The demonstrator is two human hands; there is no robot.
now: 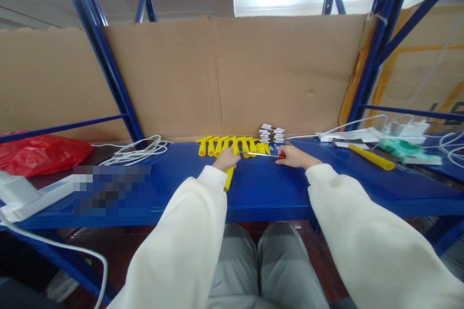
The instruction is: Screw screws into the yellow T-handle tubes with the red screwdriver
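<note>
My left hand (227, 159) is closed around a yellow T-shaped plastic tool (228, 179), whose round handle sticks out below the fingers toward the table's front edge. In my right hand (293, 156) is a screwdriver with a red handle (282, 156). Its thin metal shaft (261, 154) points left, and the tip reaches the yellow tool by my left fingers; whether it touches cannot be made out. Behind the hands stands a row of several similar yellow T-shaped tools (210, 147). Small yellow pieces (263, 148) lie at the row's right end.
Small white-and-black boxes (271, 134) are stacked against the cardboard panel (282, 72). A coiled white cable (139, 150), power strip (47, 198) and red bag (47, 154) lie left. At right are a yellow tapered tube (373, 158) and green-and-white packet (409, 149). Blue posts flank the table (268, 188).
</note>
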